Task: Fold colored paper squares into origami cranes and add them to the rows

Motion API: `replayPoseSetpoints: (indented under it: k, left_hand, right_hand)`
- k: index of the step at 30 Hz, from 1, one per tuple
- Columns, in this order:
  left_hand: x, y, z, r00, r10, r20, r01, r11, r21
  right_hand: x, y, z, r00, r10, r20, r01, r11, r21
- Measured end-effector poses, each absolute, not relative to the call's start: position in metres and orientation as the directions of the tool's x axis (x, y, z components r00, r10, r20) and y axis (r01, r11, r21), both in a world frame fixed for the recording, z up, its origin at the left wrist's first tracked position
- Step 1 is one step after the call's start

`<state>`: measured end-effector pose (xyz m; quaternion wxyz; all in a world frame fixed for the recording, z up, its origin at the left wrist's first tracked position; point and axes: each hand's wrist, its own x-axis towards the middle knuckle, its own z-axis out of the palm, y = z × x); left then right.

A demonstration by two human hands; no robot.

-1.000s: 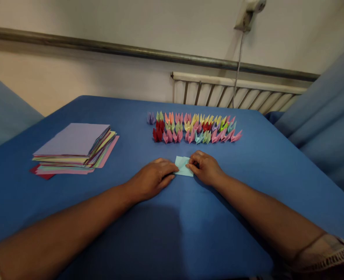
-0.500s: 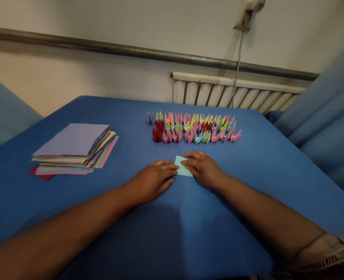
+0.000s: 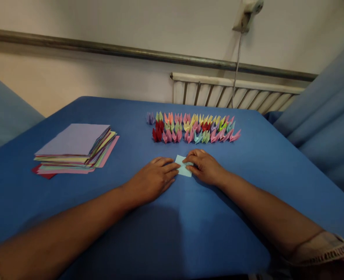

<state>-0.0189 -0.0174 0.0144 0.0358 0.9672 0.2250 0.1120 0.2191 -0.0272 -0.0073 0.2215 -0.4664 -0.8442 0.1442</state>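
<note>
A small folded light-blue paper [image 3: 182, 166] lies on the blue table [image 3: 172, 217] in front of me. My left hand [image 3: 152, 179] rests flat beside it, fingers stretched out, with the fingertips touching the paper's left edge. My right hand [image 3: 204, 166] lies over the paper's right part, its fingers curled and pressing down on it. Behind them stand rows of several small folded paper figures [image 3: 193, 128] in many colours.
A stack of coloured square paper sheets [image 3: 75, 149] lies at the left of the table. A radiator [image 3: 236, 93] and a wall rail are behind the table. Blue fabric [image 3: 329, 116] hangs at the right, close to the table's edge.
My right hand's fingers shifted slightly left over the paper, pressing it flatter. My left hand's fingers stretched out a little. The paper stays in the same place.
</note>
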Motion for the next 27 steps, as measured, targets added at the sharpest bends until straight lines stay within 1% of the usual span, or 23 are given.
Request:
replayPoseSetpoints:
  k: [5, 8, 10, 12, 14, 16, 18, 21, 22, 24, 25, 27]
  left_hand:
    - [-0.022, -0.005, 0.015, 0.867, 0.451, 0.210, 0.456, -0.890, 0.029]
    - [-0.023, 0.001, 0.017, 0.873, 0.443, 0.204, 0.454, -0.891, -0.009]
    - [-0.022, 0.002, 0.019, 0.859, 0.459, 0.226, 0.469, -0.883, 0.010]
    - [-0.020, -0.002, 0.021, 0.838, 0.490, 0.238, 0.489, -0.870, 0.070]
    - [-0.018, -0.009, 0.021, 0.838, 0.502, 0.213, 0.482, -0.865, 0.142]
    - [-0.017, -0.016, 0.020, 0.859, 0.479, 0.183, 0.448, -0.874, 0.188]
    - [-0.017, -0.022, 0.021, 0.850, 0.481, 0.213, 0.447, -0.874, 0.191]
    - [-0.020, -0.024, 0.026, 0.744, 0.582, 0.329, 0.564, -0.810, 0.158]
    - [-0.022, -0.023, 0.028, 0.710, 0.619, 0.337, 0.608, -0.779, 0.149]
    - [-0.025, -0.021, 0.029, 0.695, 0.660, 0.285, 0.652, -0.746, 0.140]
    - [-0.026, -0.021, 0.029, 0.712, 0.659, 0.243, 0.646, -0.750, 0.141]
    - [-0.025, -0.022, 0.026, 0.768, 0.615, 0.179, 0.594, -0.788, 0.161]
  right_hand:
    - [0.204, -0.042, -0.004, -0.284, 0.947, 0.150, 0.818, 0.321, -0.477]
    - [0.193, -0.054, 0.002, -0.269, 0.959, 0.089, 0.821, 0.277, -0.499]
    - [0.187, -0.061, 0.007, -0.295, 0.954, 0.060, 0.805, 0.282, -0.522]
    - [0.183, -0.066, 0.011, -0.320, 0.946, 0.044, 0.797, 0.294, -0.528]
    - [0.183, -0.066, 0.013, -0.347, 0.937, 0.047, 0.794, 0.320, -0.517]
    - [0.187, -0.064, 0.013, -0.370, 0.927, 0.061, 0.787, 0.348, -0.509]
    - [0.191, -0.060, 0.012, -0.380, 0.921, 0.081, 0.773, 0.365, -0.519]
    - [0.197, -0.054, 0.008, -0.382, 0.917, 0.116, 0.752, 0.381, -0.538]
    - [0.198, -0.053, 0.007, -0.384, 0.914, 0.131, 0.745, 0.390, -0.541]
    - [0.199, -0.051, 0.004, -0.396, 0.903, 0.168, 0.736, 0.422, -0.529]
    - [0.199, -0.051, 0.003, -0.407, 0.894, 0.187, 0.734, 0.442, -0.516]
    - [0.200, -0.050, 0.000, -0.423, 0.880, 0.217, 0.734, 0.473, -0.488]
